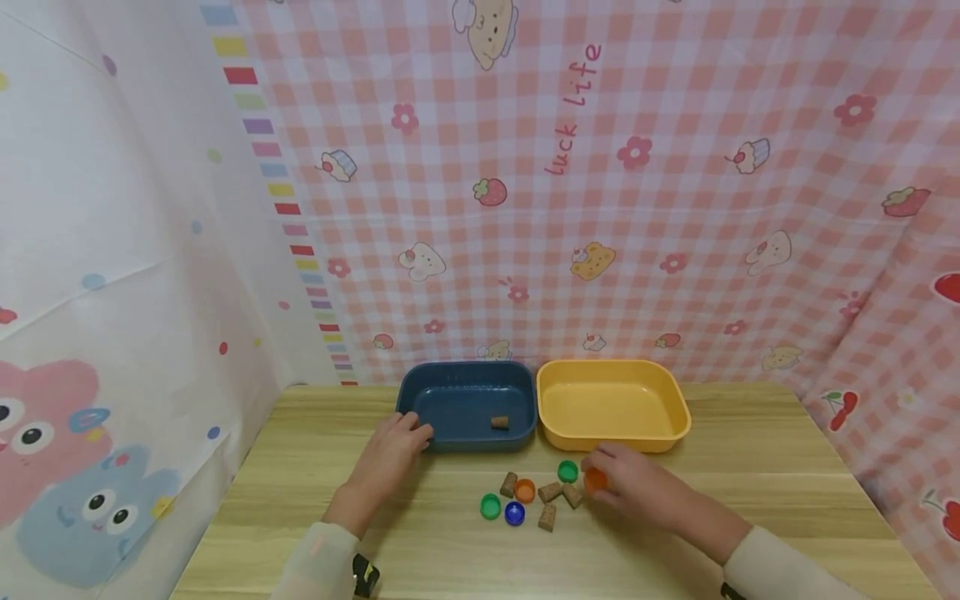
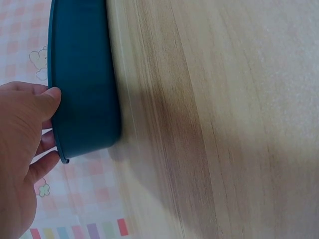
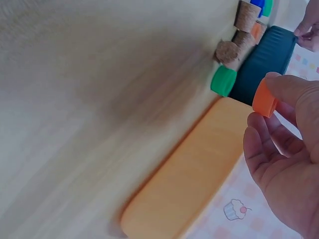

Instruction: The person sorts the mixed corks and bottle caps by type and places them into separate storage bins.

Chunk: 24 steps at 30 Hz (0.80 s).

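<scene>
My right hand (image 1: 643, 492) pinches an orange bottle cap (image 3: 264, 98) between thumb and fingers. The cap is held up near the front of the yellow bin (image 1: 611, 402). My left hand (image 1: 392, 450) grips the rim of the dark blue bin (image 2: 84, 79) at its near left corner, thumb on the outer side. Inside that bin lies one cork (image 1: 499, 422). Several corks (image 1: 547, 517) lie on the table in front of the bins. Among them are a green cap (image 1: 567, 472), another green cap (image 1: 491, 506), an orange cap (image 1: 525, 491) and a blue cap (image 1: 514, 512).
Both bins stand side by side at the back of the wood-grain table (image 1: 757, 475). Behind them hangs a pink checked cloth (image 1: 525, 250). A white printed cloth (image 1: 150, 275) covers the left side.
</scene>
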### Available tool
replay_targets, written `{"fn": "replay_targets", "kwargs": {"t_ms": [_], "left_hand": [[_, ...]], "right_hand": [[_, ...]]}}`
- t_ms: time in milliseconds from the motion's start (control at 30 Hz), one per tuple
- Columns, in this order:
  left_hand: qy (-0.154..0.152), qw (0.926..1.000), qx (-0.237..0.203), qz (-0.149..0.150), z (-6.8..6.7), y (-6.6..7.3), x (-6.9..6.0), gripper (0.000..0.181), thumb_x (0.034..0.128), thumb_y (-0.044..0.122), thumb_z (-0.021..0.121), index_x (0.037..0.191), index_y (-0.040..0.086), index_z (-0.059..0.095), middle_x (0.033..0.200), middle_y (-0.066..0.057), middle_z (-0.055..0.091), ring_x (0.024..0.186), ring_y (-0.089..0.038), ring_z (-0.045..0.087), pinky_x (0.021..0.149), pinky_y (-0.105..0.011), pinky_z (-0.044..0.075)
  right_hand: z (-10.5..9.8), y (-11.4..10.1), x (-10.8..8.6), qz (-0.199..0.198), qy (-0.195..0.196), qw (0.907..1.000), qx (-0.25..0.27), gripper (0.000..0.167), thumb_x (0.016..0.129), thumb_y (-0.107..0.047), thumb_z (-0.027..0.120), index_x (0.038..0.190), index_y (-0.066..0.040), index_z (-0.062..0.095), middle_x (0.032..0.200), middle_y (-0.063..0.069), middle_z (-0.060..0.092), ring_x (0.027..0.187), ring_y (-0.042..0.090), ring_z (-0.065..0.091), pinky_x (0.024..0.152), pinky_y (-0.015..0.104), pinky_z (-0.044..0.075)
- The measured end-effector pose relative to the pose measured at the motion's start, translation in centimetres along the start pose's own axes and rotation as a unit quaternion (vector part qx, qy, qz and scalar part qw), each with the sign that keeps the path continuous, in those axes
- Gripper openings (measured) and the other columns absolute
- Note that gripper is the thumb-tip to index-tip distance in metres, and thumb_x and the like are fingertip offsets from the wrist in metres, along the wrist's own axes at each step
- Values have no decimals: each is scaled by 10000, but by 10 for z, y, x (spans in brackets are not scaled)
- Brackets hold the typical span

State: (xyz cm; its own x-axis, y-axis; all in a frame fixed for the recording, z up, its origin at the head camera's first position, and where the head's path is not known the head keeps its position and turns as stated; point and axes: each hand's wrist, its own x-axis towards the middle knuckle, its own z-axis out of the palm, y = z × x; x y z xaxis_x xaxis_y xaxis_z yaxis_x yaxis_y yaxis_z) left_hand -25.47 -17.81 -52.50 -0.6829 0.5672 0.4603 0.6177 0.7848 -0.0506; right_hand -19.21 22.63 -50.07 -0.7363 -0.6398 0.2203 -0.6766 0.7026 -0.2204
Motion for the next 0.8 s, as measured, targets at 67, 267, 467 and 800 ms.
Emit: {"fn": "replay_targets", "kwargs": {"t_ms": [67,267,467,800], "left_hand": [[9,10000,4,9,0,0,0,124,905,125,797,863,146,682,778,-6,532,671,-182,407,656,-307,373],[-18,10000,-18,-9,-1,1,0,114,906,121,797,872,141,690,782,-9,537,675,-184,411,658,-309,376],[-51,10000,-22,-26,-3,1,1,119,914,124,788,865,140,681,777,-9,531,673,-185,413,656,-309,373],[-37,10000,18,-8,0,0,0,98,913,124,788,881,140,697,784,-14,540,672,-195,430,646,-315,377]], "right_hand": [[-4,1,3,-73,-1,10000,-12,279,838,-133,861,1062,-85,700,996,-14,627,868,98,595,760,286,566],[-17,7,13,-182,-106,9997,115,307,813,-74,872,1065,-77,696,1009,0,632,899,139,606,804,326,577],[-22,11,21,6,-354,9993,145,310,836,-111,862,1099,-85,701,1050,-1,648,943,150,622,853,346,587],[-23,17,32,-30,-349,9993,-109,321,837,-153,868,1102,-82,701,1024,8,647,904,142,619,817,311,590]]}}
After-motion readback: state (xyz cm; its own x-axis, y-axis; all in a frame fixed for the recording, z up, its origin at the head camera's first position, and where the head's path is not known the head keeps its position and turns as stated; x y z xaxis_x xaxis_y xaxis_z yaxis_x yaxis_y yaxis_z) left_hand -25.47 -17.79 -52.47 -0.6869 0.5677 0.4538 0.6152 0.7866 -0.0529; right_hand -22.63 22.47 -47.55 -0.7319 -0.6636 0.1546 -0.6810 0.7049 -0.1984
